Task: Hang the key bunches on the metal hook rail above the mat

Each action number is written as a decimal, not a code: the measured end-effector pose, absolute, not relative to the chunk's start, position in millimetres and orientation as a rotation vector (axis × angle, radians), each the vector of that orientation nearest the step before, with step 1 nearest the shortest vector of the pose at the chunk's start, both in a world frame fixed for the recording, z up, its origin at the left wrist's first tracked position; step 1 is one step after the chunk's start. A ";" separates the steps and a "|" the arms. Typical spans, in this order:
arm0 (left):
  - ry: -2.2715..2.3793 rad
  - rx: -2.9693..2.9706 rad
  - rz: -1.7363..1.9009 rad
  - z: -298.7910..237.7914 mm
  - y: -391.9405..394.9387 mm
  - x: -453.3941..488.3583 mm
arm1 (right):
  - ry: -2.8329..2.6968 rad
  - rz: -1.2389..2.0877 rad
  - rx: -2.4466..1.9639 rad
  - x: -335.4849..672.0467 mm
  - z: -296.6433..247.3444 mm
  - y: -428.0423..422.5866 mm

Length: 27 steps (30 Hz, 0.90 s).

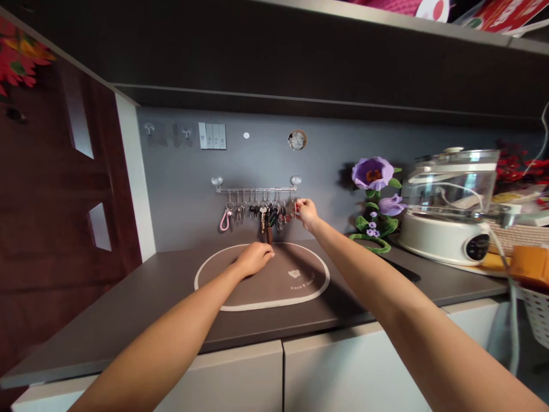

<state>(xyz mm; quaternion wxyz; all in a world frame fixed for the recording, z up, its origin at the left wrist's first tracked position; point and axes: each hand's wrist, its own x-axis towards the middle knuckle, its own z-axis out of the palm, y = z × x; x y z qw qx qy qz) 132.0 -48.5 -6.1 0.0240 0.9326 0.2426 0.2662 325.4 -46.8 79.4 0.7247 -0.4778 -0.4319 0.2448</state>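
bare forearms (381, 286) reach toward a clear hook rail (255, 189), where the fingers of the right hand (307, 214) look pinched together on a red key tag (296, 209) at its right end; a light, level hold should spare neighbouring keys (263, 212). the left hand (256, 258) curls over an oval mat (257, 292), its grip impossible to tell. purple plush flower (372, 173), white steamer (441, 234), dark countertop (154, 303), grey wall (266, 163).

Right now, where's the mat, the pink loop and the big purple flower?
Mat (266, 283), head view, bare middle.
Pink loop (222, 222), head view, left side.
Big purple flower (373, 174), head view, orange centre.
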 end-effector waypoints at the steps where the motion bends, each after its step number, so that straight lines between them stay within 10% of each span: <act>1: 0.751 2.891 0.824 -6.4 -48.0 132.1 | -0.927 0.536 -1.066 326.5 82.4 -42.3; 27: 0.898 2.533 0.798 -12.3 -44.9 129.8 | -0.895 0.249 -1.387 340.5 49.1 -55.4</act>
